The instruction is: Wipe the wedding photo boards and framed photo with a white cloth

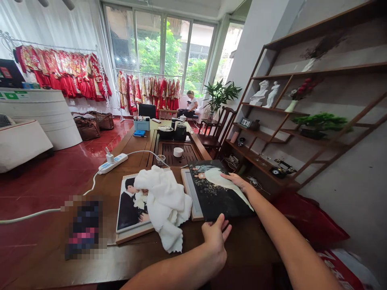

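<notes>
Gently, hold photo panel [223, 195] by edges

At right over the counter [121, 262], it overlaps a frame [190, 189]. The right hand [241, 182] grips its right edge; whether the curled left hand [215, 238] pinches the near edge, I cannot tell. It seems light, stiff, easily scratched.

Our left hand [215, 238] is at the near edge of the dark photo panel [219, 197], thumb raised, fingers loosely curled, wrist bent. Our right hand [238, 182] clasps its right side, fingers over its face, bare forearm outstretched.
</notes>
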The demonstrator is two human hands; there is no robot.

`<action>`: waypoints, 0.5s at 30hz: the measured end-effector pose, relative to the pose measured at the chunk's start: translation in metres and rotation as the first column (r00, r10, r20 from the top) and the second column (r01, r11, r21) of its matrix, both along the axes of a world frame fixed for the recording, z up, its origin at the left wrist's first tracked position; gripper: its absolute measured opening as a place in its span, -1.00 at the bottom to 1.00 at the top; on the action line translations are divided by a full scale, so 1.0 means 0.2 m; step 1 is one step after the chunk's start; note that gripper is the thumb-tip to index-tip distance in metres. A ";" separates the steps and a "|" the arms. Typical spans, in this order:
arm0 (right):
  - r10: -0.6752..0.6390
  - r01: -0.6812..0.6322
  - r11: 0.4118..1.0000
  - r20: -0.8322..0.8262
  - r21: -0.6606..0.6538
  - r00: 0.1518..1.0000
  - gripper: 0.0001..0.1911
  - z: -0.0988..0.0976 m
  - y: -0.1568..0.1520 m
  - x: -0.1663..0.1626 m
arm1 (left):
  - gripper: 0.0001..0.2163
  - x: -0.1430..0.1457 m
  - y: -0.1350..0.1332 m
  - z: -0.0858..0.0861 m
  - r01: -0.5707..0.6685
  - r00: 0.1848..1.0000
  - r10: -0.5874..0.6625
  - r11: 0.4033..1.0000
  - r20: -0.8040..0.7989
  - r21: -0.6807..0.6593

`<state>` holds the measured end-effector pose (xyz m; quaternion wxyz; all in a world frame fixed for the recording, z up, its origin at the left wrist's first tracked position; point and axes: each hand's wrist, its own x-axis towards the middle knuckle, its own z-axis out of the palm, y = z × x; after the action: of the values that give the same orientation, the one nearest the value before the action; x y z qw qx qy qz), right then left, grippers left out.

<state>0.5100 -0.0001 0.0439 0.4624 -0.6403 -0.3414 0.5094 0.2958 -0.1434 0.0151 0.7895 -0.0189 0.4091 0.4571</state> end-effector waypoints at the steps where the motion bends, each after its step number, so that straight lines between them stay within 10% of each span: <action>1: 0.003 -0.003 1.000 0.009 0.003 1.000 -0.73 -0.01 0.00 0.00 | -0.79 0.00 0.00 -0.01 -0.002 1.000 0.002 1.000 -0.003 -0.005; 15: 0.079 -0.080 0.997 0.074 0.010 0.994 -0.71 -0.07 0.02 -0.01 | -0.78 0.02 0.02 -0.07 0.006 1.000 -0.005 1.000 -0.015 0.029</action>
<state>0.5089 0.0041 0.0304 0.4330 -0.6415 -0.3866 0.5016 0.3001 -0.1397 0.0021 0.7880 -0.0031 0.4082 0.4609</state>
